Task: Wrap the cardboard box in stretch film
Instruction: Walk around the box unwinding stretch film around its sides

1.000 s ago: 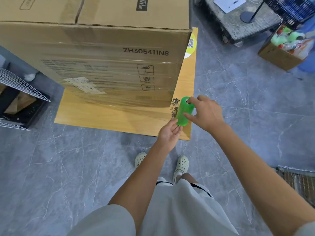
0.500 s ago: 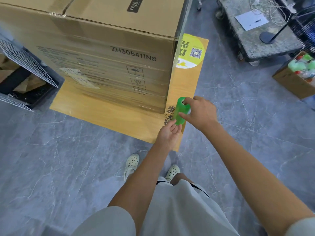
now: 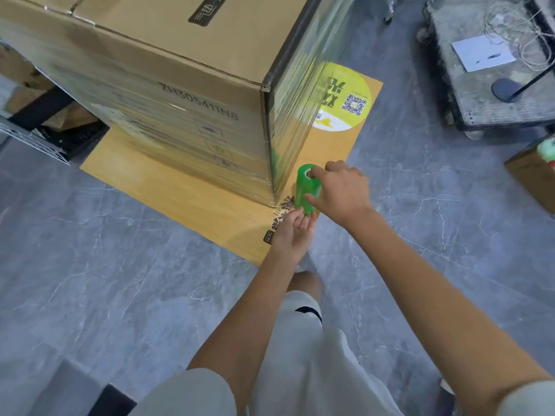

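The cardboard box (image 3: 180, 55) stands on a flat tan cardboard sheet (image 3: 186, 193) on the grey floor. Glossy film already covers its front face and its right side. Just off the box's near right corner, low by its base, I hold the green stretch film roll (image 3: 302, 187) upright. My right hand (image 3: 342, 190) grips the roll from the side away from the box, one finger at the core hole on top and my thumb across the roll's side. My left hand (image 3: 292, 232) is under the roll, its curled fingers holding the bottom end. Right of the box, a round yellow sticker (image 3: 345, 97) shows on the sheet. Further right stand a grey cart (image 3: 480, 94) bearing a paper (image 3: 482, 52) and a small open carton (image 3: 531, 175). Left of the box is a wire rack (image 3: 33, 136).
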